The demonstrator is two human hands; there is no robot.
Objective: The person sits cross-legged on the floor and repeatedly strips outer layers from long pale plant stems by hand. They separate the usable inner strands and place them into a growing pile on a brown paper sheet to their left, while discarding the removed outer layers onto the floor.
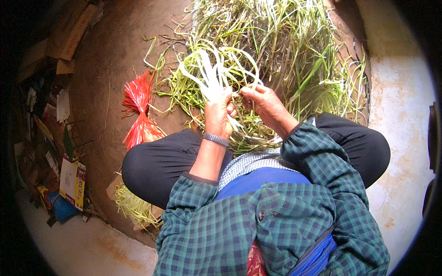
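Observation:
My left hand (218, 114), with a grey band at its wrist, is closed around a bunch of long, flat, pale green stalks (208, 73). The stalks fan out and loop over above the fist, bleached white by sunlight, and some ends show below it. To its right, my right hand (268, 105) pinches one curved stalk (254, 73) between thumb and fingers. Both hands are close together over my lap. Beyond and beneath them spreads a large heap of loose green and yellowed stalks (294, 60), tangled with dry, brownish strands.
Left of the heap, a bundle of red plastic strips (138, 94), tied at its middle, lies on the brown floor (101, 119). A pale yellow-green bunch (133, 206) rests beside my left knee. Cardboard (78, 34) and litter (71, 184) line the left side; a pale wall (396, 106) stands right.

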